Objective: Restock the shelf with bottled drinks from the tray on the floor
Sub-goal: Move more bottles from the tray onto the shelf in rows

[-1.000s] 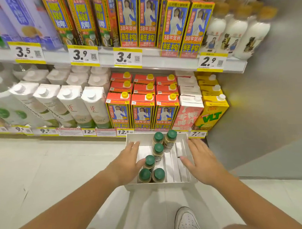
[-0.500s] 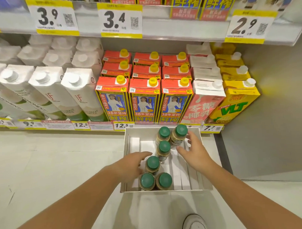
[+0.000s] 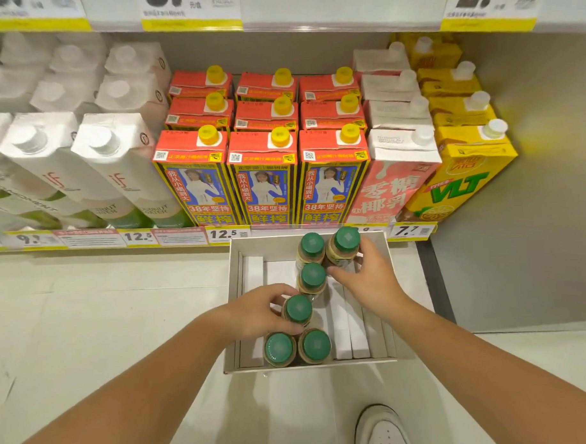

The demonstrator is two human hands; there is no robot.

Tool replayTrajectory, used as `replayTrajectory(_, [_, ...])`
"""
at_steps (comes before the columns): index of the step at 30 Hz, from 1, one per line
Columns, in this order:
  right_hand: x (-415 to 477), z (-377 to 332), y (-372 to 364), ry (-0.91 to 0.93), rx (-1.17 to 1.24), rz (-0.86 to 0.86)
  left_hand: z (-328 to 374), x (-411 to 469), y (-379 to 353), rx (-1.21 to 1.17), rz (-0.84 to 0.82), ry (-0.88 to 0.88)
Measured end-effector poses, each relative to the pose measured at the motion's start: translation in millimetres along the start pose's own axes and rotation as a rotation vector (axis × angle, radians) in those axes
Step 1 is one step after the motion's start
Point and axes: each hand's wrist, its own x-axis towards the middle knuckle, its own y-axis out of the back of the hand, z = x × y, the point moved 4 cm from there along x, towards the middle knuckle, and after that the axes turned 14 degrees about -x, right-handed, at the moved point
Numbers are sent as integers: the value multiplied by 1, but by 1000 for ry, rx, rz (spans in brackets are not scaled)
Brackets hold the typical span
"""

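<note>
A white cardboard tray (image 3: 386,318) lies on the floor in front of the bottom shelf (image 3: 172,237). Several green-capped bottles stand in it. My left hand (image 3: 255,311) is wrapped around the middle bottle (image 3: 298,308). My right hand (image 3: 370,277) grips the far right bottle (image 3: 345,241) by its body. Another bottle (image 3: 311,245) stands next to that one, one (image 3: 313,277) stands just below, and two (image 3: 297,347) sit at the tray's near edge.
The bottom shelf is packed with white coconut water cartons (image 3: 97,169), red-topped cartons (image 3: 263,176), a pink carton (image 3: 396,178) and yellow VLT cartons (image 3: 462,176). A grey wall (image 3: 532,180) stands to the right. My white shoe (image 3: 382,431) is below the tray.
Both hands dropped into the tray from its rims and closed around bottles. The view moved closer and lower toward the bottom shelf.
</note>
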Motion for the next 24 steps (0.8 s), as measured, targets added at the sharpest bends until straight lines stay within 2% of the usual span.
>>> replayTrajectory(11, [-6,-8,23,15,108,83,21,-18,9,-98,123,-160])
replayTrajectory(19, [-45,-72,104,102,194,249,117,-89,34,-90,156,-343])
replayTrajectory(24, [-83,-141,168,210,272,336,198,-148,31,-134,212,-552])
